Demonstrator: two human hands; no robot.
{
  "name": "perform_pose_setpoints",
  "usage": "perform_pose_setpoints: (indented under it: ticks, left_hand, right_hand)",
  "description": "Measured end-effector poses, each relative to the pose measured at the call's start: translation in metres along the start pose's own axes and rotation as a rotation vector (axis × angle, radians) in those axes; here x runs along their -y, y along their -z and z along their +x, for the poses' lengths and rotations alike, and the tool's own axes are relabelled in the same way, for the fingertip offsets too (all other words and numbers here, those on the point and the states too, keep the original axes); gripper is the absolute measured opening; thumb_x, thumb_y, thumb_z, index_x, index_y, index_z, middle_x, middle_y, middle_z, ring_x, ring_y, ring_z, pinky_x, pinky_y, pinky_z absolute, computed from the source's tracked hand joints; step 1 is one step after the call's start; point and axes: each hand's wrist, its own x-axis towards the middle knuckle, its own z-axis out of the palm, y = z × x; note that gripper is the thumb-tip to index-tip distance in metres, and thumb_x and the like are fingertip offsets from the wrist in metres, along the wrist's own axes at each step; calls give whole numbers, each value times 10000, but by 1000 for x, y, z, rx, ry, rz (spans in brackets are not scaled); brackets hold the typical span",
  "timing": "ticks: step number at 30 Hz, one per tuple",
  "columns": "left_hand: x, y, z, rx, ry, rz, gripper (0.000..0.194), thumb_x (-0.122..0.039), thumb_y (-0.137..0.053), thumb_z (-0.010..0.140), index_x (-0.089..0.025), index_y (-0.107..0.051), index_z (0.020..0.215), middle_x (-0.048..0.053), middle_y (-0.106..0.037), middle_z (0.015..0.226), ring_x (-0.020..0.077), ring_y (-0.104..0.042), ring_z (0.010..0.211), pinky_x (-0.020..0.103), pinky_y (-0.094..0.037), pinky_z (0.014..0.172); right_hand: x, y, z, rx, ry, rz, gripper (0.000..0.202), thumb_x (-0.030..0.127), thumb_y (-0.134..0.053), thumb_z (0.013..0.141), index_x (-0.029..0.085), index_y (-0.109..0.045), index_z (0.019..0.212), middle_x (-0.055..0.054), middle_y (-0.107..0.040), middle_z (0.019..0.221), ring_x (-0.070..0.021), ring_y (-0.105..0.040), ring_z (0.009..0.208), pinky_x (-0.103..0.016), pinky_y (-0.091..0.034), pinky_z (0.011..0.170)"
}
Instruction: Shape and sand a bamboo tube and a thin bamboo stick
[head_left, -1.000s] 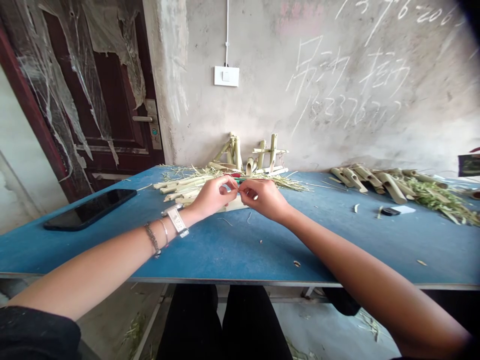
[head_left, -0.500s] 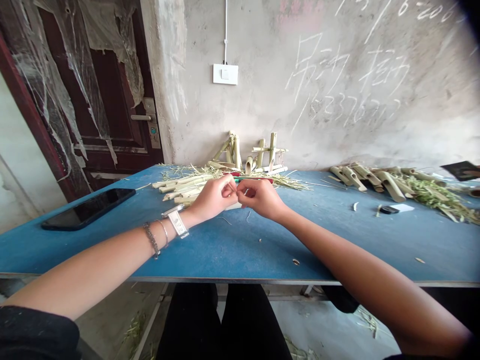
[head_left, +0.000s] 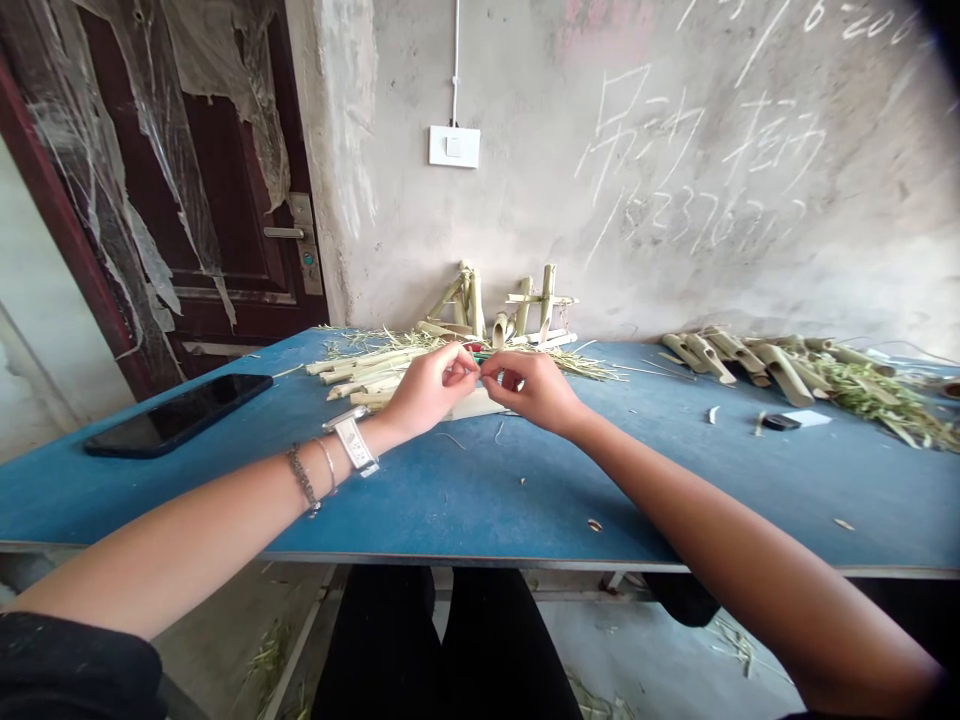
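Since half a second ago your hands have lifted slightly. Left hand [head_left: 427, 388] and right hand [head_left: 531, 388] each keep a pinched grip on a thin pale straw strip [head_left: 480, 366], fingertips hiding it, above the matte blue worktop [head_left: 465, 490] before split bamboo pieces [head_left: 360, 372].

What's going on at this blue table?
A person sits at a blue table with both hands meeting over a pile of cut bamboo sticks. The left hand and right hand pinch something small and thin between their fingertips; it is too small to tell what. A phone lies to the left, small bamboo frames lean against the wall, and more bamboo pieces with green trimmings lie to the right.
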Motion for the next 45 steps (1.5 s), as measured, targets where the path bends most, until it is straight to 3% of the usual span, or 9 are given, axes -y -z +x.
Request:
perform_pose_setpoints:
  ticks: [6, 15, 27, 45]
  left_hand:
    - [-2, -1, -1, 17, -1, -29, 77, -233, -520, 784, -163, -494, 765, -46, -405, 565, 74, -377, 499, 192, -314, 478]
    - [0, -2, 0, -22, -20, 20, 75, -218, -535, 767, -152, -521, 799, 1, -547, 716, 79, -453, 560, 197, -372, 518]
    - [1, -4, -1, -2, -49, 35, 26, -176, -515, 724, -154, -513, 737, -31, -483, 611, 80, -430, 550, 190, -359, 514]
    - [-4, -6, -1, -24, -22, -15, 58, -104, -496, 668, -153, -488, 697, -54, -438, 553, 63, -394, 499, 172, -330, 470]
  right_hand:
    - [1, -4, 0, -20, -36, 20, 98, 165, -467, 701, 175, -559, 673, 29, -516, 567, -71, -452, 502, -208, -365, 525]
    - [6, -7, -1, -76, -74, 7, 67, 155, -488, 679, 174, -540, 641, 26, -531, 555, -76, -470, 502, -213, -361, 527]
    - [10, -8, -1, -47, -36, 7, 81, 137, -465, 672, 179, -517, 628, 25, -512, 576, -78, -459, 517, -212, -357, 541]
    - [7, -13, -4, -177, -12, -59, 105, 134, -478, 644, 185, -428, 568, 42, -461, 536, -66, -392, 493, -204, -298, 497]
